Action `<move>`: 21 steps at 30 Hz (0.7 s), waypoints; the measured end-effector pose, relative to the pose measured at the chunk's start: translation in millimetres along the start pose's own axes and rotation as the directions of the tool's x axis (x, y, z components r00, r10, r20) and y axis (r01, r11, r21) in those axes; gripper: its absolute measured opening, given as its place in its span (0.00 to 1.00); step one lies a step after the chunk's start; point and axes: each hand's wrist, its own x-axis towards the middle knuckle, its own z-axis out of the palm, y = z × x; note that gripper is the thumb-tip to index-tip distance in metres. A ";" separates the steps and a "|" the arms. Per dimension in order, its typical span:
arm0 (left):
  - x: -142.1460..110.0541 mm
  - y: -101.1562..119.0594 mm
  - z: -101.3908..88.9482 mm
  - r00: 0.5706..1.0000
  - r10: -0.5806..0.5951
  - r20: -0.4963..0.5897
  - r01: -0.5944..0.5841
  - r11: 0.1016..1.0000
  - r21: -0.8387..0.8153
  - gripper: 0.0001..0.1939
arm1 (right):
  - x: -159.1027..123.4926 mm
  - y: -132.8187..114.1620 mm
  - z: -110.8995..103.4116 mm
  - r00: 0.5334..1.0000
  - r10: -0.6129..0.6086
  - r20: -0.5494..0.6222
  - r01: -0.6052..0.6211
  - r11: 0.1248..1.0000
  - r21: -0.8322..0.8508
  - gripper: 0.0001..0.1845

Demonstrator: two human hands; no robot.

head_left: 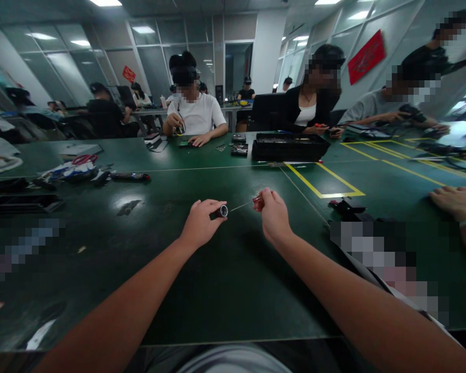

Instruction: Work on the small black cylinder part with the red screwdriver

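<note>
Places are given relative to the long black box (289,148) on the glossy dark-green table (217,285). In front of that box and to its left, a short black cylinder with a pale, ring-like end (219,212) is held above the table by the left hand (199,224). To the cylinder's right, but also in front of the box, a slim metal-shafted tool with a translucent red handle (258,202) is held by the right hand (275,216).

Risks are assessed as follows. The cylinder could be turned or dropped if the left grip were slackened; being round, it could roll on the smooth surface. The shaft tip, pointed at the cylinder's end, could be glanced off the rim by a misaligned push, and the left fingertips (directly beside that rim) could be jabbed. The tool could be twisted off line by an uneven hold on its handle.

The left fingers are parted only by the cylinder's width, with its sides pinched near the ringed end. The right fingers are curled closed about the red handle; the exact placing of those behind it cannot be told. Contact between tip and cylinder is not confirmed; a slight gap appears.
</note>
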 end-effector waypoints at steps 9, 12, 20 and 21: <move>-3.1 8.4 -1.6 1.000 -0.013 -0.025 0.012 0.998 -0.055 0.21 | -18.0 -19.5 4.2 0.981 -0.165 0.102 0.175 0.980 -0.098 0.12; -3.0 9.4 -1.7 0.999 -0.018 -0.028 0.016 0.998 -0.068 0.21 | -19.3 -20.2 3.9 0.972 -0.204 0.114 0.219 0.965 -0.142 0.12; -3.5 7.2 -0.1 0.999 -0.012 -0.033 0.010 0.998 -0.064 0.21 | -20.9 -24.1 -0.2 0.945 -0.286 0.160 0.318 0.921 -0.225 0.16; -3.5 6.1 0.2 0.999 -0.010 -0.038 0.008 0.998 -0.063 0.21 | -21.4 -26.3 -1.4 0.939 -0.296 0.173 0.335 0.902 -0.274 0.17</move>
